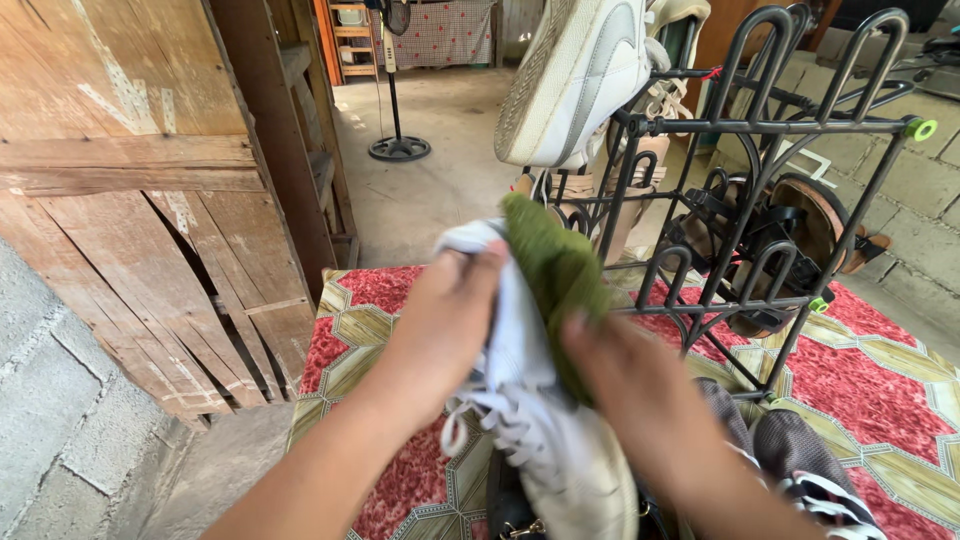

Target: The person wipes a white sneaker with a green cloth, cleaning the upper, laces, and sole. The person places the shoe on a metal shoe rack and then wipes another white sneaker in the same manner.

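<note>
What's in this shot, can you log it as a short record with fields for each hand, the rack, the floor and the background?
left hand: grips a white lace-up shoe at its heel end
right hand: presses a green cloth against the shoe
rack: black metal shoe rack, a white sneaker on top, brown sandals lower
floor: red and gold patterned mat
background: wooden plank wall, round black stand base

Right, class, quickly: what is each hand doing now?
Left hand: closed on the white sneaker.
Right hand: holding the green cloth against it.
</note>
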